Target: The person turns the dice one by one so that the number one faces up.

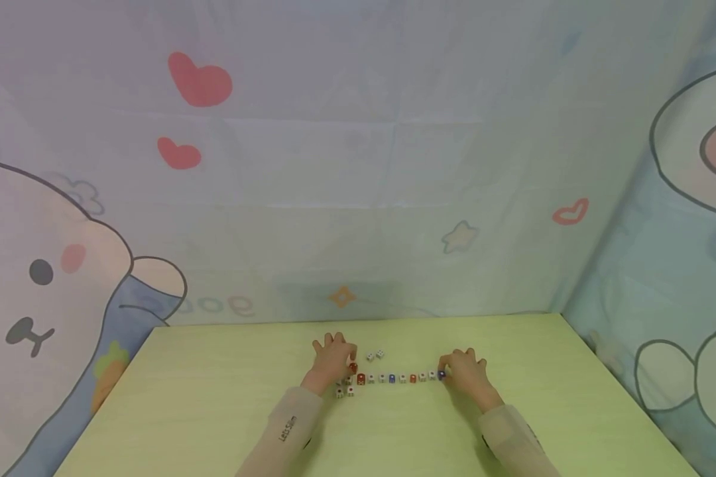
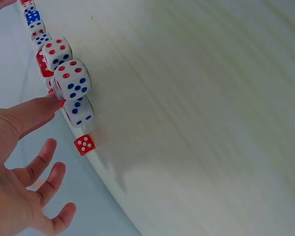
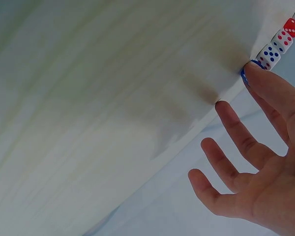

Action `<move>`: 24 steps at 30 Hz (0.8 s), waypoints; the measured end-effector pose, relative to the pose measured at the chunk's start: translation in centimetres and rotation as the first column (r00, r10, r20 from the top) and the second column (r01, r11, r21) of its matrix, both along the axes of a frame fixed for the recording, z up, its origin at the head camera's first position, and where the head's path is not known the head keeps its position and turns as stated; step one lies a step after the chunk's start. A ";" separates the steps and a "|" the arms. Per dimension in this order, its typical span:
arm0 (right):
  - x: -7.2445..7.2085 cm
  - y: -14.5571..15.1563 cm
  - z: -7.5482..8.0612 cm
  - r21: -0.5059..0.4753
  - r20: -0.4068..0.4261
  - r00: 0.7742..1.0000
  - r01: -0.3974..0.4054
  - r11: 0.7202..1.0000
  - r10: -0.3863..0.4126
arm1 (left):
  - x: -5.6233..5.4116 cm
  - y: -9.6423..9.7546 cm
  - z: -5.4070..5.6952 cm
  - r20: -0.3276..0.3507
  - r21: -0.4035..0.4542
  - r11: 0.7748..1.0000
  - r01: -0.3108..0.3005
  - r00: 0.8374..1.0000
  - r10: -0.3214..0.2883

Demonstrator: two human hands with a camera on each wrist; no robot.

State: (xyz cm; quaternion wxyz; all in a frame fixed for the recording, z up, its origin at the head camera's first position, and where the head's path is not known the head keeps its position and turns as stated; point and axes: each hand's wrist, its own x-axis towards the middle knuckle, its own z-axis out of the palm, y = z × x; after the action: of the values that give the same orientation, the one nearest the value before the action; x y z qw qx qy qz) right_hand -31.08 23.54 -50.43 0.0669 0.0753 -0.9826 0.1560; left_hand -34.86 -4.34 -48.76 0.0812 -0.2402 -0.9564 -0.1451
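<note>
Row of dice (image 1: 402, 379) here, with red die (image 1: 353, 367) pinched in left hand (image 1: 332, 359), blue end die (image 1: 441, 375) in right hand's pinch (image 1: 467, 372)!

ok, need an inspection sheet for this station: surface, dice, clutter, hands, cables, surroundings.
Surface: pale yellow-green table, faintly streaked.
Dice: row of white, red and blue dice; two white dice beyond it; more white dice by its left end.
Clutter: nothing seen.
Hands: left hand appears to pinch a red die; right hand pinches a blue die at the row's right end.
Cables: nothing seen.
Surroundings: cartoon-print cloth behind and at the sides.
</note>
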 end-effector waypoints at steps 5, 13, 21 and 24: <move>0.1 0.0 0.1 -0.006 -0.001 1.000 0.001 1.000 -0.001 | -0.1 0.1 0.0 0.008 -0.001 1.000 0.005 1.000 -0.005; 0.0 0.0 0.1 -0.010 0.002 1.000 0.008 1.000 -0.008 | -0.3 0.0 -0.2 -0.010 -0.013 1.000 0.002 1.000 -0.002; -0.1 0.0 0.0 -0.009 0.003 1.000 0.005 1.000 -0.005 | -0.8 -0.4 -0.7 -0.006 0.020 0.999 -0.036 0.999 0.036; 0.0 0.0 0.1 -0.009 0.004 1.000 0.003 1.000 -0.003 | -0.8 -0.5 -0.8 0.004 0.065 0.997 -0.041 0.999 0.041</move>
State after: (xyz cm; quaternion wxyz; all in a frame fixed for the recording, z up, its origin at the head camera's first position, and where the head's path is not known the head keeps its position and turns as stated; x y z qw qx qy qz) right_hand -31.04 23.54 -50.34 0.0655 0.0732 -0.9822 0.1602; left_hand -35.68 -4.88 -49.53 0.0906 -0.2175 -0.9560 -0.1749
